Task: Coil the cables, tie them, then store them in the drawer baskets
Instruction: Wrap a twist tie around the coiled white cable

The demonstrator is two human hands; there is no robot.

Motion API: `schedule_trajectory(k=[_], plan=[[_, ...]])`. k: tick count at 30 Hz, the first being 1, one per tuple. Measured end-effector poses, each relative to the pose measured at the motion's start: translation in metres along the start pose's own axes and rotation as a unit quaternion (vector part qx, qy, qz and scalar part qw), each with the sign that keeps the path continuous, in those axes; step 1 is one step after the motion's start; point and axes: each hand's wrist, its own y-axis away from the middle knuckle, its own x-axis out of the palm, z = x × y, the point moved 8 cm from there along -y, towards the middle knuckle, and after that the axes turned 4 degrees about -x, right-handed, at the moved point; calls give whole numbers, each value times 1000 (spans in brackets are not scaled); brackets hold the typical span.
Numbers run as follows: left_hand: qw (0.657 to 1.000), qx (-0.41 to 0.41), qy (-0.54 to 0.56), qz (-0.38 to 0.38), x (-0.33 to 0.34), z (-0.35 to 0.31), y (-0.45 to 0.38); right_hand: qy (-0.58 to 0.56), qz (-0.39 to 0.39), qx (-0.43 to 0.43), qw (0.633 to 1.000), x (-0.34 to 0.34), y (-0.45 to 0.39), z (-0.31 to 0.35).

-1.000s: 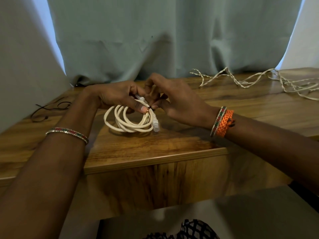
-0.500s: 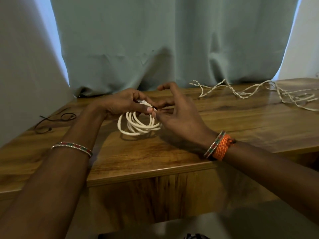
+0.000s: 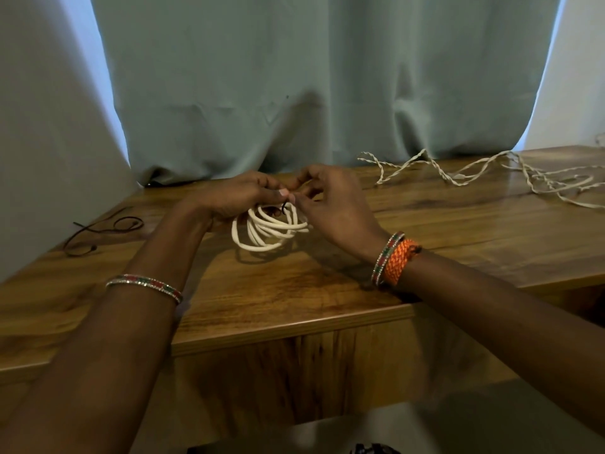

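A coiled white cable (image 3: 265, 231) lies on the wooden table (image 3: 294, 290) in the middle of the view. My left hand (image 3: 235, 196) grips the top of the coil, thumb and fingers curled over it. My right hand (image 3: 330, 204) meets it from the right and pinches a thin dark tie (image 3: 284, 208) that loops at the top of the coil. The coil's far side is hidden under both hands.
A loose twisted white cable (image 3: 484, 172) sprawls over the table's back right. Thin dark ties (image 3: 98, 229) lie at the left edge. A grey-green curtain (image 3: 311, 86) hangs behind the table. A dark mesh basket (image 3: 373, 449) peeks in at the bottom edge.
The view has tilted up, so the hands and coil sit lower and the basket has nearly left the frame. My right hand's fingers have closed onto the dark tie at the coil's top.
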Motion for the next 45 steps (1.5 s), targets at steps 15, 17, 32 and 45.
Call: schedule_trajectory(k=[15, 17, 32, 45], plan=[[990, 101, -90, -33, 1, -16, 5, 99, 56, -5, 994, 10, -9, -14], [987, 119, -98, -45, 0, -19, 2, 106, 52, -8, 993, 5, -8, -13], [964, 171, -183, -84, 5, -26, 2, 74, 51, 43, 995, -4, -13, -17], [983, 135, -52, -112, -5, -24, 1, 178, 20, -31, 983, 2, -18, -8]])
